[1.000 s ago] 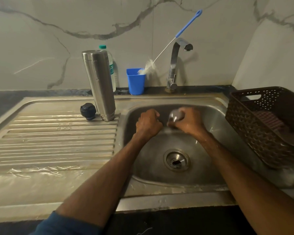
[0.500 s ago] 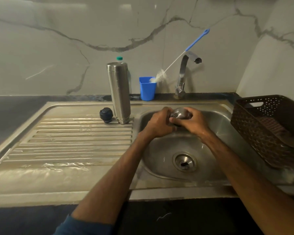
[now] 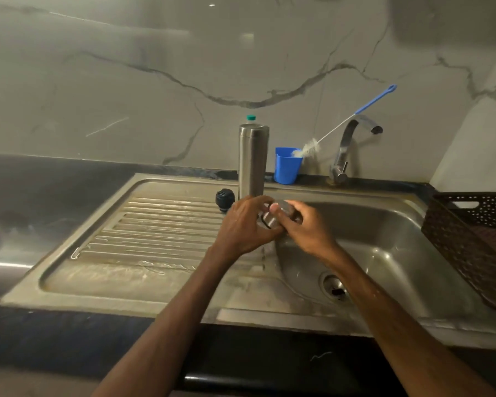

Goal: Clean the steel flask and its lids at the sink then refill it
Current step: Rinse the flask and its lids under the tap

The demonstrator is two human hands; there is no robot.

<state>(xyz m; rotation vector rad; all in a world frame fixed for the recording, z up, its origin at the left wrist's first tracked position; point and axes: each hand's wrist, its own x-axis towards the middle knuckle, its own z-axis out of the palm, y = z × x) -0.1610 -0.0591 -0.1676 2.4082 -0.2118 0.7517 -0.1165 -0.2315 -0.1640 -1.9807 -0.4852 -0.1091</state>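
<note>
The tall steel flask (image 3: pixel 253 160) stands upright without a lid at the back of the draining board, just left of the basin. Its black inner stopper (image 3: pixel 224 198) lies on the board beside it. Between my two hands is the steel outer lid (image 3: pixel 270 217), held at the basin's left rim in front of the flask. My left hand (image 3: pixel 246 224) grips it from the left and my right hand (image 3: pixel 304 224) grips it from the right with fingers curled over its top. Most of the lid is hidden by my fingers.
The steel sink basin (image 3: pixel 384 239) with its drain (image 3: pixel 334 286) lies to the right, the tap (image 3: pixel 347 147) behind it. A blue cup (image 3: pixel 287 166) holds a bottle brush (image 3: pixel 352 117). A plastic bottle's green cap (image 3: pixel 251 118) shows behind the flask. A brown basket (image 3: pixel 470 242) sits at the right edge.
Both hands have carried the lid up and left from the middle of the basin to its left rim. My left hand, apart from the lid one second ago, now grips it.
</note>
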